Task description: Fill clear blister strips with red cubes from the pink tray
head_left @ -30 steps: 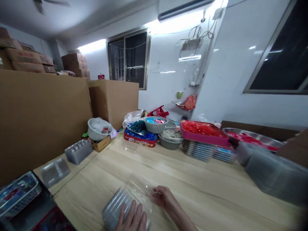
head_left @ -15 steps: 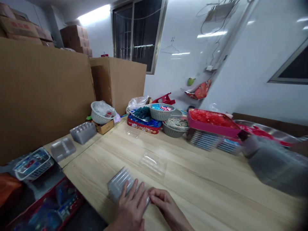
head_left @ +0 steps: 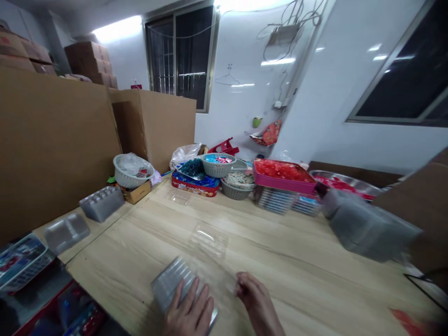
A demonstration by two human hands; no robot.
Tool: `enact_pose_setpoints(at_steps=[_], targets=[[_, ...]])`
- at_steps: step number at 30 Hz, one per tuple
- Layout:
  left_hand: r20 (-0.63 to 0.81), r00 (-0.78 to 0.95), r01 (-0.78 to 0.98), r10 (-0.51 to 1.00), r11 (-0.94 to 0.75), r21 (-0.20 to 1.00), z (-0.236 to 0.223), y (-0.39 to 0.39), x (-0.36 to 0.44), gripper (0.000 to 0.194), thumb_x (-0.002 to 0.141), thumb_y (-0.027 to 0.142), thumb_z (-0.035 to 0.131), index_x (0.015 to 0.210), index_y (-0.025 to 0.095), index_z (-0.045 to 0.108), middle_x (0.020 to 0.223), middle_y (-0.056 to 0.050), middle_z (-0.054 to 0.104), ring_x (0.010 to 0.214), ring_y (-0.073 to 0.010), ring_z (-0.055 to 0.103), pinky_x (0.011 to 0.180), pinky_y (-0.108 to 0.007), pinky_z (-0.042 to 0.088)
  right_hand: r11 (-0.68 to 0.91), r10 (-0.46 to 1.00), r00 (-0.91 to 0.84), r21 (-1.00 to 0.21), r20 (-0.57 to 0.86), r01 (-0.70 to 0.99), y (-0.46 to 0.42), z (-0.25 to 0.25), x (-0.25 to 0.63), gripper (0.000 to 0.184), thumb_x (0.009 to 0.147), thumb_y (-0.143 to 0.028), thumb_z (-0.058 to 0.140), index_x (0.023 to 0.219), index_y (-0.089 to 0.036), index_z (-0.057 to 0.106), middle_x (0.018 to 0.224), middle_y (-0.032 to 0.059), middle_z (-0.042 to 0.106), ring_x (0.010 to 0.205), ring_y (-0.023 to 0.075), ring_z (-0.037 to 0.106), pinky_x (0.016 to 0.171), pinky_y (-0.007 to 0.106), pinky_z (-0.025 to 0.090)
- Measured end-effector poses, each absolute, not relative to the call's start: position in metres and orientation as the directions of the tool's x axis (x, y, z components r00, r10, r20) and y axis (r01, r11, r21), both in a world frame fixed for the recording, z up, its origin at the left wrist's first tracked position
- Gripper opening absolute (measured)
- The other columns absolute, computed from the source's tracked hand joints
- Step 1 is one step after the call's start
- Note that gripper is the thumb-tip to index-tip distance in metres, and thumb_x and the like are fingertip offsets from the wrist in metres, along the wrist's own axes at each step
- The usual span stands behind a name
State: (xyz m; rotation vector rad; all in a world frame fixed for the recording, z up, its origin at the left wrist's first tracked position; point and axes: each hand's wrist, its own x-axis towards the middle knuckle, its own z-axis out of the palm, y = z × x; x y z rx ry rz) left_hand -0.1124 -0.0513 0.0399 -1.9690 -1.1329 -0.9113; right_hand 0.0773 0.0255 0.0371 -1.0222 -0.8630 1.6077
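My left hand (head_left: 192,308) lies with fingers spread flat on top of a stack of clear plastic blister trays (head_left: 175,282) near the table's front edge. To its right, my right hand (head_left: 255,298) is closed in a pinch on the edge of a single clear plastic tray (head_left: 224,280), which is smeared by motion and nearly see-through. Another clear tray (head_left: 209,239) rests on the wood table just beyond, and a further flat clear tray (head_left: 180,198) sits farther back.
Along the back stand a grey basket (head_left: 219,170), a red tin (head_left: 194,187), a pink tray of red pieces (head_left: 283,183) and a steel bowl (head_left: 367,189). Stacked grey plastic trays (head_left: 371,228) are at right. Cardboard (head_left: 52,144) walls the left; a white basket (head_left: 28,266) sits below the table edge.
My right hand has moved right, away from the stack, with a clear tray in its pinch. My left hand stays on the stack. The camera has turned to the right.
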Motion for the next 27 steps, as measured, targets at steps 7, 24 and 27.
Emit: enact_pose_setpoints(at_steps=[7,24,27], targets=[[0.817,0.377,0.890,0.437,-0.415,-0.189,0.041,-0.052,-0.111,0.016,0.085,0.024,0.054,0.090,0.020,0.068,0.099,-0.001,0.071,0.136,-0.0227,0.025,0.116,-0.044,0.010,-0.206,0.952,0.204,-0.970,-0.229,-0.127,0.084,0.021,0.194,0.033,0.046,-0.046,0.070,0.056,-0.017,0.058,0.052,-0.0017,0.048,0.048,0.0135,0.045,0.047,0.028,0.039],[0.830,0.394,0.889,0.395,-0.395,-0.234,0.020,-0.044,-0.116,0.015,0.083,0.031,0.056,0.091,0.023,0.065,0.128,-0.002,0.057,0.136,-0.0248,0.027,0.116,-0.046,0.013,0.388,0.917,-0.258,-0.530,0.303,0.754,0.069,-0.009,0.105,0.018,0.079,-0.010,0.043,0.078,-0.019,0.058,0.080,0.0060,0.063,0.080,0.0217,0.056,0.074,0.033,0.040],[0.877,0.355,0.900,0.325,-0.371,-0.227,0.016,-0.039,-0.113,0.012,0.083,0.032,0.057,0.085,0.023,0.064,0.131,0.000,0.055,0.135,-0.0253,0.029,0.115,-0.047,0.014,0.424,0.896,-0.262,-0.511,0.360,0.748,0.088,-0.015,0.101,0.020,0.079,-0.009,0.041,0.078,-0.019,0.058,0.080,0.0066,0.062,0.080,0.0218,0.055,0.073,0.033,0.041]])
